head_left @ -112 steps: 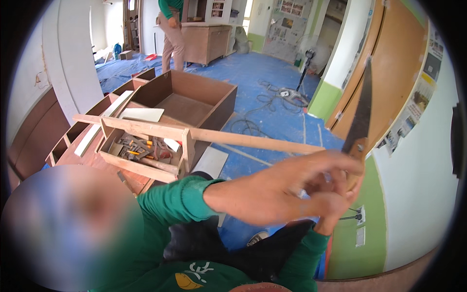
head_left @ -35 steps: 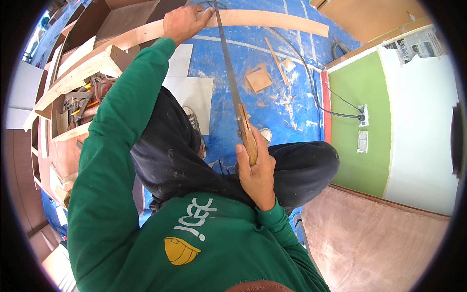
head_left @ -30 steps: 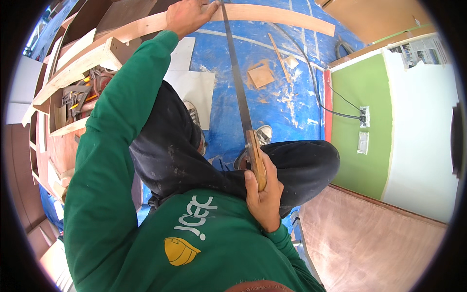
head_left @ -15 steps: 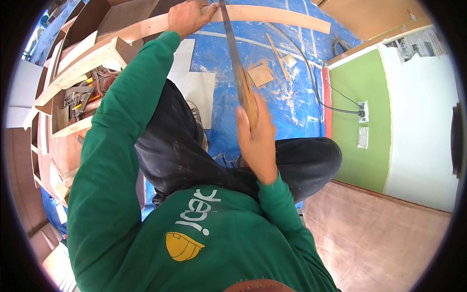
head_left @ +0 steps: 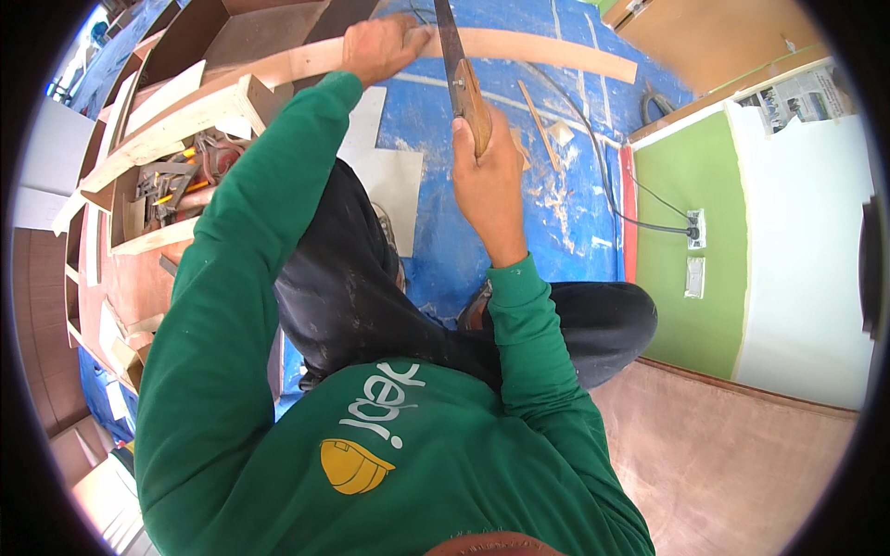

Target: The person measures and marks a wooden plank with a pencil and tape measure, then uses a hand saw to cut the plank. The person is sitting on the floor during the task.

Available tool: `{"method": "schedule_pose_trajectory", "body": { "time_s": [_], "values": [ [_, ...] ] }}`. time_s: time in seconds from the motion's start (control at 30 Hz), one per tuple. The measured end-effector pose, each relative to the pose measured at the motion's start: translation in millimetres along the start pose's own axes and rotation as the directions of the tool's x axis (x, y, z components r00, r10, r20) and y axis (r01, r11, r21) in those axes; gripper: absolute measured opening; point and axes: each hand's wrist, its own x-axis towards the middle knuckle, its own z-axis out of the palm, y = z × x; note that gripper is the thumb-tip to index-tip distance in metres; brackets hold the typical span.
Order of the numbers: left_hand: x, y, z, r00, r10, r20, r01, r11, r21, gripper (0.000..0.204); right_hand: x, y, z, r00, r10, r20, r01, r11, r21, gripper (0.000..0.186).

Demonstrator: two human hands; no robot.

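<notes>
My left hand (head_left: 380, 50) presses down on a long, pale wooden board (head_left: 547, 56), fingers closed around its edge at the top of the view. A handsaw (head_left: 475, 107) is in my right hand (head_left: 493, 185), its wooden handle wrapped by my fingers. The dark blade crosses the board just to the right of my left hand, and its far end runs out of the picture. Whether the teeth are inside a cut is too small to tell.
At the left, a wooden frame has a compartment of hand tools (head_left: 176, 181). Blue sheeting (head_left: 445, 232) with sawdust covers the floor, with a thin wood strip (head_left: 540, 125) on it. A black cable (head_left: 603, 176) leads to a socket in the green wall (head_left: 667, 306).
My right hand has pushed the saw forward, away from my body, along the blade's line. My left hand stays on the board. The whole view has shifted slightly.
</notes>
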Motion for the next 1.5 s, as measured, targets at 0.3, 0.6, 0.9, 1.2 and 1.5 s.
{"method": "schedule_pose_trajectory", "body": {
  "time_s": [0.3,0.6,0.9,1.2,1.5],
  "values": [
    [4.7,-6.6,-2.4,0.965,0.252,0.071,-0.257,0.963,0.080,0.057,5.9,-22.1,-4.6,0.998,0.035,0.046,-0.041,0.990,0.136,0.049],
    [1.4,-12.0,6.4,0.981,0.193,0.034,-0.195,0.975,0.103,0.039,-117.7,-54.2,-74.4,0.986,0.132,0.100,-0.115,0.980,-0.161,0.053],
    [1.3,-10.8,5.9,0.978,0.206,0.015,-0.207,0.976,0.066,0.034,-48.0,-25.6,-31.8,0.989,-0.148,0.017,0.148,0.968,-0.203,0.050],
    [3.0,-20.8,-3.8,0.987,0.131,0.093,-0.136,0.989,0.055,0.036,-28.5,-23.9,-14.5,0.998,-0.024,0.064,0.030,0.995,-0.095,0.052],
    [6.3,-14.4,7.5,0.982,0.185,-0.037,-0.184,0.982,0.036,0.032,-123.6,-57.6,-61.7,0.975,0.217,0.050,-0.209,0.969,-0.135,0.050]
  ]
}}
